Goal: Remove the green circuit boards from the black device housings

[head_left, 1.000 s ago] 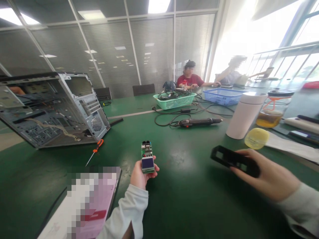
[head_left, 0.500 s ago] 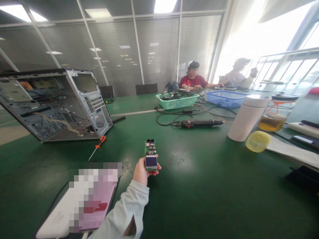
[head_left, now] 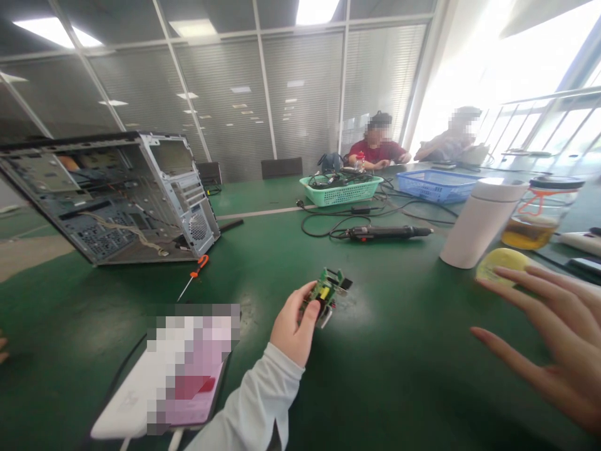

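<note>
My left hand [head_left: 293, 322], coming out of a pale grey sleeve, grips a small green circuit board [head_left: 327, 291] with a yellow part on it. The board is tilted, and its screen side is not visible. At the right edge, my right hand [head_left: 544, 332] is open, fingers spread and holding nothing. Its fingertips overlap a yellow, rounded item [head_left: 500, 258]; whether they touch it I cannot tell. To the left of my left hand lie a white device [head_left: 126, 388] and a pink-screened phone [head_left: 197, 401], partly pixelated.
An open computer case [head_left: 141, 207] stands at left, an orange-handled screwdriver [head_left: 200, 266] before it. Further back are a black electric screwdriver [head_left: 389, 232], green basket [head_left: 345, 193], blue basket [head_left: 436, 186], white cup [head_left: 479, 222] and jar [head_left: 530, 219]. Another person's fingertips [head_left: 2, 348] show far left.
My left hand has moved right and turned the circuit board over, so its screen no longer shows. My right hand has come into view at the right. Fingertips have appeared at the far left.
</note>
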Action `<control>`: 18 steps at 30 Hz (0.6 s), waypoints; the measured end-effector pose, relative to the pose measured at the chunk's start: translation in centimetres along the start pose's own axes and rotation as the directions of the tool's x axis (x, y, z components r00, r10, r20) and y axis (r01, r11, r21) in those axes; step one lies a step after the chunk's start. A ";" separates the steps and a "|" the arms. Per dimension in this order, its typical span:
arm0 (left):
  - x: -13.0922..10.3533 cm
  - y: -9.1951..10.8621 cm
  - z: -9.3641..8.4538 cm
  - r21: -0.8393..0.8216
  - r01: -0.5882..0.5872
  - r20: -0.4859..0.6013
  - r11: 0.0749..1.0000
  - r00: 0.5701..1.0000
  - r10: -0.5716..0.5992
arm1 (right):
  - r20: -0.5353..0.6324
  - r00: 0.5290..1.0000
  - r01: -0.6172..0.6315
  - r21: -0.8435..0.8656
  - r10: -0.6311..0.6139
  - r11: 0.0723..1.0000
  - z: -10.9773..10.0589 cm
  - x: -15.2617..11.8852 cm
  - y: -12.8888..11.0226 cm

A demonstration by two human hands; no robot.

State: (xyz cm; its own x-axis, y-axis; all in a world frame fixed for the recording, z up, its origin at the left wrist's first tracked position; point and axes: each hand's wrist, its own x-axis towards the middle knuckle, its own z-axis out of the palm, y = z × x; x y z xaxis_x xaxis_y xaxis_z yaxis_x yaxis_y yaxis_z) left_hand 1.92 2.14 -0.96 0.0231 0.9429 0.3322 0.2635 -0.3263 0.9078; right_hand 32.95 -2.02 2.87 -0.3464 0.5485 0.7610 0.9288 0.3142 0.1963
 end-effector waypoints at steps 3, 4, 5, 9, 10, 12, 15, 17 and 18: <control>-0.7 1.5 -0.2 0.341 -0.317 0.254 0.885 0.938 0.238 | 0.018 0.984 0.173 0.096 -0.176 0.980 0.0 2.5 -4.2; -0.9 1.9 -0.2 0.412 -0.402 0.332 0.817 0.902 0.276 | 0.038 0.973 0.222 0.135 -0.229 0.966 0.3 2.9 -5.1; -1.1 2.2 -0.1 0.465 -0.475 0.395 0.747 0.867 0.305 | 0.063 0.960 0.259 0.176 -0.274 0.950 0.6 3.1 -5.9; -1.5 2.8 0.3 0.546 -0.631 0.504 0.551 0.773 0.386 | 0.146 0.922 0.296 0.329 -0.358 0.897 2.1 3.4 -7.9; -1.5 2.9 0.3 0.550 -0.648 0.509 0.526 0.760 0.404 | 0.154 0.922 0.281 0.362 -0.354 0.889 2.3 3.4 -8.2; -1.4 2.9 0.3 0.554 -0.672 0.500 0.492 0.741 0.449 | 0.181 0.930 0.220 0.418 -0.319 0.881 2.5 3.5 -8.8; -1.4 3.7 0.2 0.601 -0.659 0.404 0.452 0.739 0.539 | 0.195 0.955 0.114 0.454 -0.224 0.883 2.3 3.1 -8.2; -1.9 4.9 0.6 0.713 -0.624 0.366 0.318 0.719 0.591 | 0.159 0.979 0.054 0.402 -0.128 0.914 2.1 2.2 -6.4; -2.4 5.7 1.0 0.770 -0.621 0.449 0.145 0.690 0.567 | 0.142 0.988 0.006 0.353 -0.060 0.936 1.9 1.6 -5.1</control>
State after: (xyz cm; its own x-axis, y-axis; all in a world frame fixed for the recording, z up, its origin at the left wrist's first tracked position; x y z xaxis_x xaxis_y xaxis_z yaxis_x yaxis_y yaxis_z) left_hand 4.32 -1.96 3.16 0.5988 0.4956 0.6291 0.7669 -0.5814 -0.2719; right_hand 27.41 -1.26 1.86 -0.4166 0.6329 0.6526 0.8206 0.5707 -0.0296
